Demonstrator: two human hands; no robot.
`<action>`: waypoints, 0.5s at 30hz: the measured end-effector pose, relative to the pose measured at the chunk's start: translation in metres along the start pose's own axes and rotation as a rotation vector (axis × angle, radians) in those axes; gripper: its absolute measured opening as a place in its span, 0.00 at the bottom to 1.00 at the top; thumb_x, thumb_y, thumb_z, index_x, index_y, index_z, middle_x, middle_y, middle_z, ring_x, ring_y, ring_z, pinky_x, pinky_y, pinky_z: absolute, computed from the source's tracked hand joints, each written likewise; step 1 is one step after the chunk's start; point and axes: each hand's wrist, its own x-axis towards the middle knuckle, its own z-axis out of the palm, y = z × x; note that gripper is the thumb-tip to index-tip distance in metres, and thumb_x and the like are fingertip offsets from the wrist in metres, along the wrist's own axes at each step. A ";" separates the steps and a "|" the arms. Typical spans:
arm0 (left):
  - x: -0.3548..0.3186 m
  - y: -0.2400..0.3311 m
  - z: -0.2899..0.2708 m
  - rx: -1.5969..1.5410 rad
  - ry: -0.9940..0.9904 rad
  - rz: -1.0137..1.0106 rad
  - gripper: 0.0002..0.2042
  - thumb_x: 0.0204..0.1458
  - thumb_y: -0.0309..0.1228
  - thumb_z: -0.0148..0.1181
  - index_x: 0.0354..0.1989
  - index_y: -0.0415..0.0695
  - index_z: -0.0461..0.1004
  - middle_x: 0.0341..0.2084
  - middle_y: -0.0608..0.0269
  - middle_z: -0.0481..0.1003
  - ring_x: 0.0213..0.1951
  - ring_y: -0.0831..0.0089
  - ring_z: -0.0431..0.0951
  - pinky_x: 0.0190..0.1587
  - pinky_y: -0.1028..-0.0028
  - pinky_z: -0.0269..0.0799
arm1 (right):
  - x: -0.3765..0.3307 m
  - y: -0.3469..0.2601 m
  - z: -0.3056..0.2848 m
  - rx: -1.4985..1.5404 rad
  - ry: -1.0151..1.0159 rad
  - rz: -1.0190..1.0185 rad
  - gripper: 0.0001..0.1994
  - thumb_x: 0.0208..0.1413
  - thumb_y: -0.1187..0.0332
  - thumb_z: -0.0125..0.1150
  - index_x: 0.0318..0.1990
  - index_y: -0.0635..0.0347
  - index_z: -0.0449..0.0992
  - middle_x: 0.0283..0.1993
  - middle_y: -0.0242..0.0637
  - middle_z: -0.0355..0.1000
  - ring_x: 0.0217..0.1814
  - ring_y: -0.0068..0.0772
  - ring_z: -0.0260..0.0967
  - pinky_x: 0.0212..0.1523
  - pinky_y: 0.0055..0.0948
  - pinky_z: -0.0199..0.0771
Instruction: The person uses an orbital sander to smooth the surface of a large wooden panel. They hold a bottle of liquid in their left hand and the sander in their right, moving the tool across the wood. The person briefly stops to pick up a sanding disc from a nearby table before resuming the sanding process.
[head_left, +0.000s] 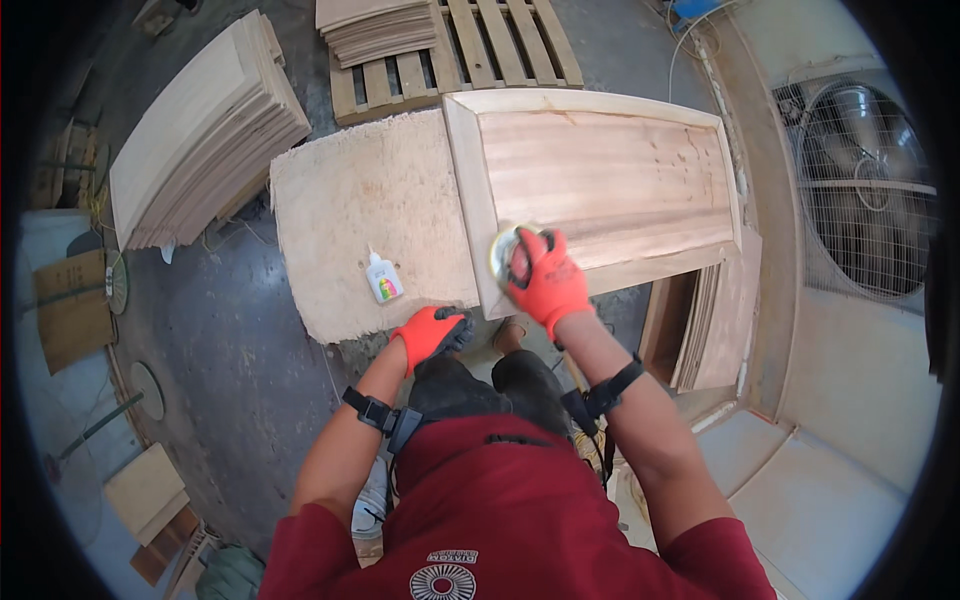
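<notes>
My right hand point(555, 285), in an orange glove, is closed around a round sander point(508, 258) with a pale yellowish rim. The sander rests on the near left corner area of a framed wooden panel point(600, 170), over its left frame piece. My left hand point(430, 335), in an orange glove with a dark palm, is beside the near edge of a rough plywood board point(375, 190). Its fingers are curled, and whatever they may hold is hidden. On that board lies a white glue bottle point(383, 279) with a thin nozzle and colourful label, a little beyond my left hand.
Stacked curved wooden panels point(205, 135) stand at the far left. A slatted pallet point(480, 50) with thin boards point(378, 30) lies beyond the work surface. More boards point(715, 330) lean under the framed panel at right. A large caged fan point(862, 190) is in the right wall.
</notes>
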 end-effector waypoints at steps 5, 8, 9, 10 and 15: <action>0.001 0.032 0.005 0.313 0.166 0.253 0.12 0.64 0.36 0.60 0.49 0.41 0.80 0.34 0.67 0.81 0.32 0.79 0.79 0.35 0.76 0.75 | 0.035 0.001 -0.017 -0.024 0.062 -0.008 0.38 0.48 0.59 0.73 0.69 0.39 0.63 0.65 0.50 0.60 0.56 0.58 0.74 0.51 0.50 0.79; 0.010 0.051 0.004 0.440 0.197 0.206 0.12 0.61 0.35 0.63 0.47 0.42 0.81 0.33 0.67 0.82 0.32 0.79 0.80 0.36 0.75 0.76 | 0.039 -0.023 -0.008 -0.031 -0.030 -0.148 0.38 0.49 0.58 0.73 0.69 0.38 0.63 0.65 0.50 0.60 0.55 0.56 0.75 0.51 0.50 0.79; 0.010 0.059 0.005 0.508 0.184 0.166 0.11 0.60 0.35 0.64 0.46 0.42 0.81 0.33 0.66 0.82 0.32 0.79 0.80 0.36 0.75 0.77 | 0.046 -0.031 -0.007 -0.052 -0.059 -0.144 0.37 0.49 0.58 0.72 0.69 0.38 0.63 0.65 0.51 0.59 0.55 0.54 0.75 0.51 0.49 0.80; 0.009 0.067 0.007 0.518 0.165 0.121 0.11 0.59 0.35 0.64 0.45 0.42 0.82 0.33 0.65 0.82 0.32 0.79 0.80 0.36 0.74 0.77 | 0.055 -0.032 -0.007 -0.049 -0.026 -0.146 0.37 0.49 0.58 0.72 0.69 0.38 0.63 0.66 0.51 0.59 0.55 0.54 0.76 0.51 0.49 0.80; 0.015 0.081 0.011 0.654 0.187 0.017 0.12 0.58 0.40 0.64 0.40 0.43 0.83 0.29 0.60 0.83 0.30 0.73 0.82 0.38 0.70 0.78 | 0.112 -0.040 -0.027 -0.053 0.040 -0.141 0.35 0.52 0.58 0.69 0.68 0.38 0.64 0.65 0.53 0.60 0.52 0.56 0.77 0.51 0.49 0.80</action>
